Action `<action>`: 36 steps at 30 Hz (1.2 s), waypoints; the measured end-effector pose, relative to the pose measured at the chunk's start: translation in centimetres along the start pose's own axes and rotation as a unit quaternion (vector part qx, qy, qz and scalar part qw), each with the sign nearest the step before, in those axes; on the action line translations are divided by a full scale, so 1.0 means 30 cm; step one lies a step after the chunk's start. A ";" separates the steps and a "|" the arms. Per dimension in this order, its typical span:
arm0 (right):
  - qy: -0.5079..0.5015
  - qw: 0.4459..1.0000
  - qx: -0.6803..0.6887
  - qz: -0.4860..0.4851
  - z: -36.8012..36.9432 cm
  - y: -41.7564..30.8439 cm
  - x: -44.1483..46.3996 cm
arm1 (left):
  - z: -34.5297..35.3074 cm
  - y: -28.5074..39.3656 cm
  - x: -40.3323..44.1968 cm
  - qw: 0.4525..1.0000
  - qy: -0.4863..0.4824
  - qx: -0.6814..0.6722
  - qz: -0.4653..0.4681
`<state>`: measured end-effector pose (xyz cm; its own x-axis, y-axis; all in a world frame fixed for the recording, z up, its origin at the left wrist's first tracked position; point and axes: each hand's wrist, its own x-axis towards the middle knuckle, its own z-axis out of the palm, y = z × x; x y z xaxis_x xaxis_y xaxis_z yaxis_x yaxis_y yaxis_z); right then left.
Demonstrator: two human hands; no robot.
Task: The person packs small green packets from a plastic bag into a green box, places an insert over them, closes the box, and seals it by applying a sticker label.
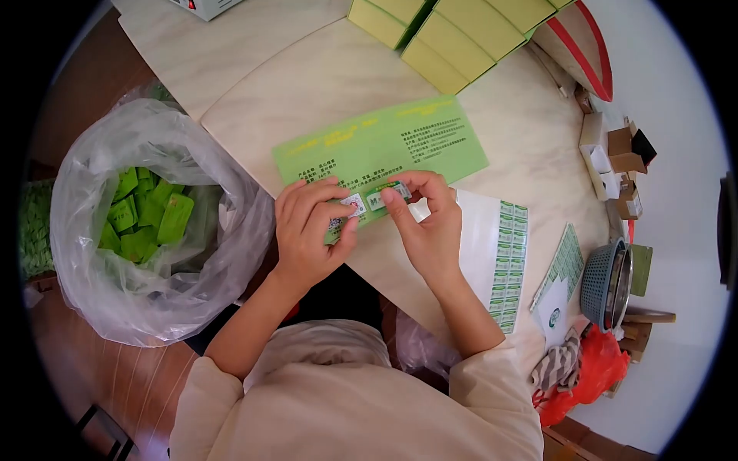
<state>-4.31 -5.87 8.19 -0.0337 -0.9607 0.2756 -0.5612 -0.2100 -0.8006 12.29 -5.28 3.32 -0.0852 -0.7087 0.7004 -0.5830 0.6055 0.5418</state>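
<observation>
A flat green carton [384,142] with dark printed text lies tilted on the table in front of me. My left hand [311,223] grips its lower left part, fingers curled over the printed face near a small square code. Between the thumb and forefinger of my right hand [427,219] is a small green-and-white sticker [387,195], against the carton's near edge. Whether the sticker is fully stuck down I cannot tell. Right of that hand lies a sheet of stickers [509,261], with rows of the same labels and a bare white part.
At my left stands a clear plastic bag [84,261] with several green packets [142,215]. Stacked green boxes [461,38] stand at the table's far side. On the right are another sticker sheet [565,257], a grey-blue basket [601,280] and a red plastic bag [596,365].
</observation>
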 end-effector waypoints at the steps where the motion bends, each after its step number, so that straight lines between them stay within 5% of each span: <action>1: -0.001 1.000 -0.001 0.002 0.000 0.000 0.005 | 0.001 -0.002 0.000 1.000 -0.001 -0.001 -0.002; 36: -0.018 0.999 -0.023 -0.013 0.004 -0.011 0.015 | -0.017 0.009 0.015 0.999 -0.026 0.032 0.012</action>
<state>-4.05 -6.24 8.51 0.0116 -0.9610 0.2762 -0.5984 -0.2280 -0.7681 12.52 -5.24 4.03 -0.1410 -0.7134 0.6864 -0.6305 0.5992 0.4933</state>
